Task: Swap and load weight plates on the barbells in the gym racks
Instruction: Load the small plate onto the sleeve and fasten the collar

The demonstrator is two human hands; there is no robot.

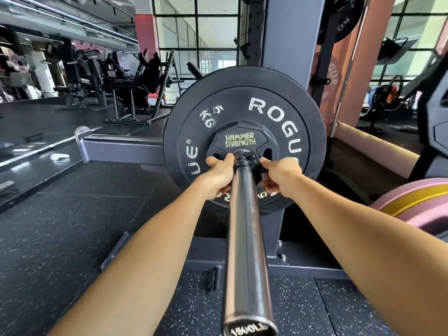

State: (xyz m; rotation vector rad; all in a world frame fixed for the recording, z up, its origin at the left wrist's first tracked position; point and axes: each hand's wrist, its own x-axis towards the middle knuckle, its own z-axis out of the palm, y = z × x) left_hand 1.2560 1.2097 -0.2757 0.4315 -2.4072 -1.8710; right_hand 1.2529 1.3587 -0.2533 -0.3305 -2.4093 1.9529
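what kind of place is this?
Almost certainly a commercial gym: a black round Rogue bumper plate loaded on a steel barbell sleeve, black weight machines behind, and speckled black rubber floor tiles.

Black speckled rubber floor – behind it tall grid-paned windows, daylight; left, black exercise machines.

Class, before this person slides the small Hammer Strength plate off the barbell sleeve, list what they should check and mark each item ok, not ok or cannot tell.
1. Left hand grips the Hammer Strength plate: ok.
2. Right hand grips its other side: ok.
3. Collar on the barbell sleeve released: cannot tell.
4. Sleeve bare from collar to tip: ok.
5. Rogue 5 kg plate seated behind it: ok.
6. Feet out of the drop line: cannot tell, not in view.
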